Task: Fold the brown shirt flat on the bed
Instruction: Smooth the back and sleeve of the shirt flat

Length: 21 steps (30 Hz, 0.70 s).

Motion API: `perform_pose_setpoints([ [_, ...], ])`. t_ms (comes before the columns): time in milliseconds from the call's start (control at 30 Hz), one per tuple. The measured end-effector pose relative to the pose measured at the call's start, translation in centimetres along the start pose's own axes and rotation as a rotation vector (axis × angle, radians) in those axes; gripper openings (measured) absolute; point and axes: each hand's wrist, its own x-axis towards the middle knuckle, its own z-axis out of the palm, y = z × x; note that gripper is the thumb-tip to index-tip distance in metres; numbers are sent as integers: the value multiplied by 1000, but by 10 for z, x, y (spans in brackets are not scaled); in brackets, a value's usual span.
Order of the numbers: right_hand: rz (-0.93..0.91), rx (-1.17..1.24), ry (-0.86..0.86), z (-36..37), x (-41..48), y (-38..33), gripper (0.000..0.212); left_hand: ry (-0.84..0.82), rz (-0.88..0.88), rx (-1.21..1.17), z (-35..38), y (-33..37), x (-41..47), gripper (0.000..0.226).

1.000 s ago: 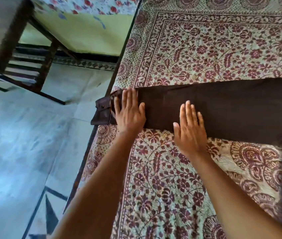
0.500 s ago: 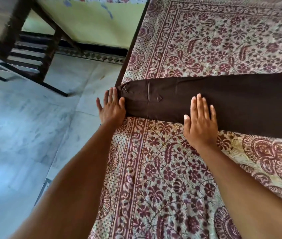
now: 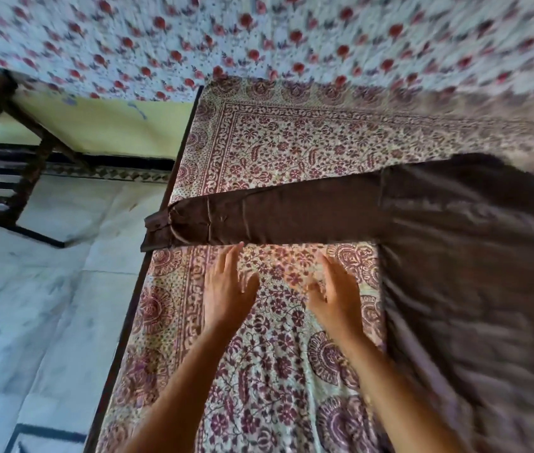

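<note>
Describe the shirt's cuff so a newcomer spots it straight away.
Start at the bed's maroon floral printed bedspread and find the dark brown fabric shirt on it. Its long sleeve runs toward the bed's left edge; the cuff is the only part hanging over that edge, above the pale floor.

Two hands show at lower centre: one left hand (image 3: 226,291) and one right hand (image 3: 337,297). One brown shirt (image 3: 324,214), one bed (image 3: 275,152). One wooden frame (image 3: 27,181) upper left, one floral cloth (image 3: 259,37) along the top.
</note>
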Motion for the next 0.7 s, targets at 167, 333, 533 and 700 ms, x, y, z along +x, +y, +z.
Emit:
perform_pose_setpoints([
  [167,87,-65,75,-85,-80,55,53,-74,113,-11,5,74,-53,64],
  [333,196,-136,109,-153,-125,95,56,-154,152,28,21,141,-90,61],
  [533,178,-60,56,-198,-159,148,64,-165,157,78,56,212,-141,57],
  [700,147,-62,8,-238,-173,209,58,-200,71,137,91,256,-173,53],
])
